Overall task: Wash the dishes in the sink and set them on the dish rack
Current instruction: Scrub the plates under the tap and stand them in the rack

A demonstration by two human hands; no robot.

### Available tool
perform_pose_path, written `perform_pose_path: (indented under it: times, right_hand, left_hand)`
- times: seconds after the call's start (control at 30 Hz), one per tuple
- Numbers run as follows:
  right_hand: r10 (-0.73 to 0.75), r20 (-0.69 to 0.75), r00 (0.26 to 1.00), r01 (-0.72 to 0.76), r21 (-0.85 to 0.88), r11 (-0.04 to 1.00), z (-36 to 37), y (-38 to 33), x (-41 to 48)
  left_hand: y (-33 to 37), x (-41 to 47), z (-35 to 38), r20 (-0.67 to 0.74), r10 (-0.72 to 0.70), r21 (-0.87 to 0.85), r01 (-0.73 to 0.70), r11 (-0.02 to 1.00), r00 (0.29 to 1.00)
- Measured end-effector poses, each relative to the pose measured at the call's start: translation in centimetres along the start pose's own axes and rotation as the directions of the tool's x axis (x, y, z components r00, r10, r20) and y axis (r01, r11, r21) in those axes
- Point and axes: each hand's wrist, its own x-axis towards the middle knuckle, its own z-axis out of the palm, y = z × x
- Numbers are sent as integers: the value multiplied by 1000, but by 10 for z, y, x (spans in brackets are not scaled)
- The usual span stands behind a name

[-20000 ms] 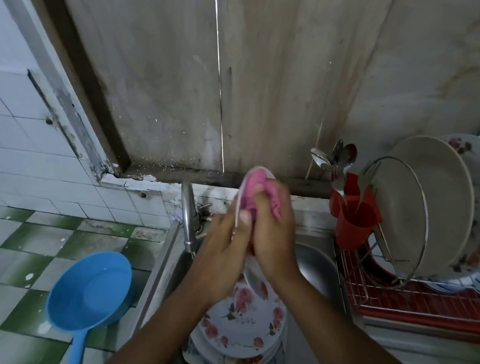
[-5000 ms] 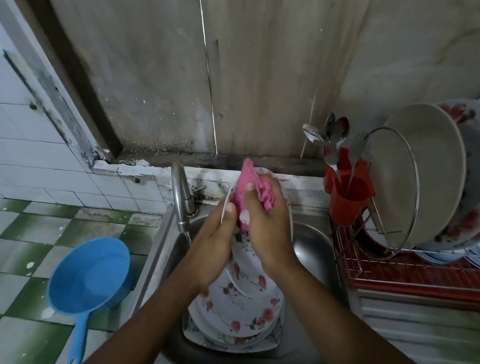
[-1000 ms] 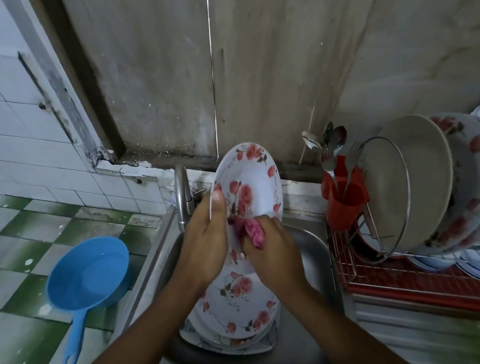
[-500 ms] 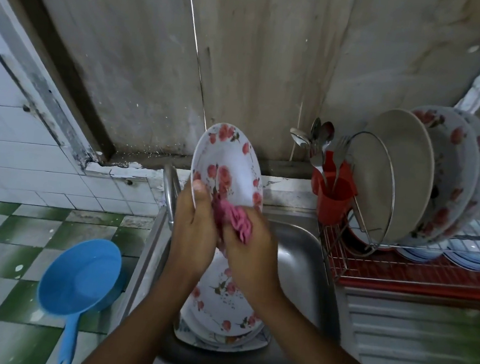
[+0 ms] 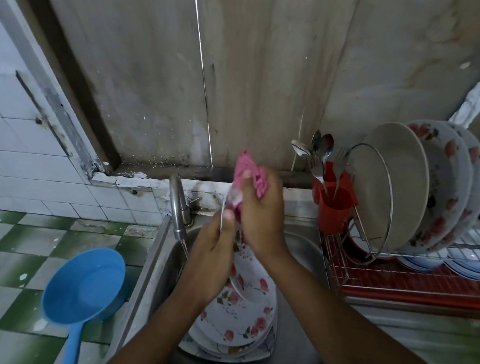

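**Asker:** In the head view, where is the plate and which way does it run?

**Describer:** You hold the flowered plate (image 5: 243, 267) on edge above the sink (image 5: 305, 247), nearly edge-on to the camera. Its long axis rises from the stack of plates (image 5: 235, 326) in the basin toward the wall.

**Asker:** And the grip?

**Describer:** Your left hand (image 5: 212, 256) clasps the plate's left rim, thumb on the edge. Your right hand (image 5: 260, 215) curls round a pink cloth (image 5: 250, 166) and presses it to the plate's top.

**Asker:** What is hard to see?

**Describer:** Your hands and the cloth hide the plate's upper half, and motion blurs it. The dish rack (image 5: 398, 281) at the right is cut off by the frame.
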Motion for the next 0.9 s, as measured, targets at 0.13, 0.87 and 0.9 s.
perform_pose_path:
  times: [0.13, 0.87, 0.9]
  right_hand:
    - [-9, 394, 919, -49, 137, 989, -11, -1, -44]
    - [416, 84, 906, -389, 554, 736, -71, -21, 10]
    - [366, 0, 931, -317, 500, 806, -75, -31, 14]
  left_hand:
    - [0, 20, -15, -104, -25, -88, 16, 996, 994]
    - [44, 31, -68, -342, -189, -236, 111, 965, 920]
    - [48, 31, -69, -383, -116, -123, 74, 990, 916]
